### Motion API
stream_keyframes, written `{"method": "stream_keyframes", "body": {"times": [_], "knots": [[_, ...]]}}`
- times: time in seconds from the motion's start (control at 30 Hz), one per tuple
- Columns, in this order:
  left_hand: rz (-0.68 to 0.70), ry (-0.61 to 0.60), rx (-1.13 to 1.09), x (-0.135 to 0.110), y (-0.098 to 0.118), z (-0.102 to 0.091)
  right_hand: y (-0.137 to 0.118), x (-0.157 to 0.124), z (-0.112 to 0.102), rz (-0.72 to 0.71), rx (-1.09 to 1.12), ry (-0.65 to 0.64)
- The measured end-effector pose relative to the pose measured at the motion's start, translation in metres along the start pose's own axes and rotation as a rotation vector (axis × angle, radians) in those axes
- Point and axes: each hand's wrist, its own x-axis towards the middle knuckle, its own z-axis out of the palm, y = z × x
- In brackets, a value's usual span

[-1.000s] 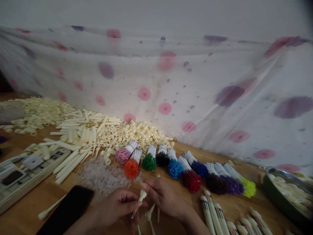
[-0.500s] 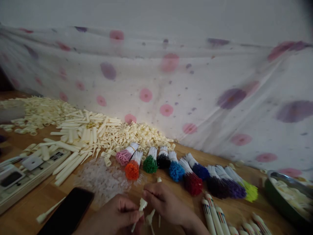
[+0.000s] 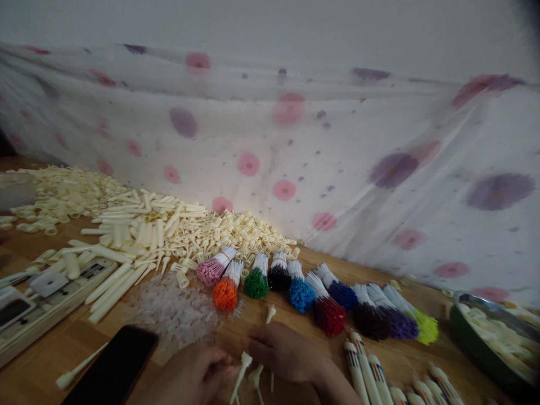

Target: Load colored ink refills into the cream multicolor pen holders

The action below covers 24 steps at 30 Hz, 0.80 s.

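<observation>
Both my hands are at the bottom middle of the wooden table. My left hand is closed round a thin cream plastic pen part, which sticks up between the hands. My right hand is curled, its fingertips touching the same part. Just behind the hands lies a row of refill bundles with coloured tips: pink, orange, green, black, blue, red, purple and yellow-green.
Heaps of cream plastic pen parts cover the left back of the table. A pile of clear small bits and a black phone lie at the left. Finished pens lie at the right, next to a green bowl. A spotted cloth hangs behind.
My hands and the cream part have sunk lower in the picture. The view has shifted slightly. The bundles have not moved on the table.
</observation>
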Motion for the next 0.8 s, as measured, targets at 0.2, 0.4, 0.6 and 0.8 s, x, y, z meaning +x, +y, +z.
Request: {"method": "stream_keyframes", "body": {"times": [0.2, 0.4, 0.6, 0.8], "knots": [[-0.101, 0.416, 0.528, 0.019, -0.01, -0.078, 0.005, 0.005, 0.006, 0.164, -0.151, 0.111], [-0.262, 0.694, 0.78, 0.056, -0.035, -0.151, 0.004, 0.005, 0.005, 0.201, -0.216, 0.171], [-0.353, 0.714, 0.888, 0.063, -0.064, -0.151, -0.005, 0.003, 0.0, 0.212, -0.237, 0.166], [-0.288, 0.647, 0.91, 0.058, -0.064, -0.128, -0.012, 0.002, -0.002, 0.231, -0.263, 0.148]]}}
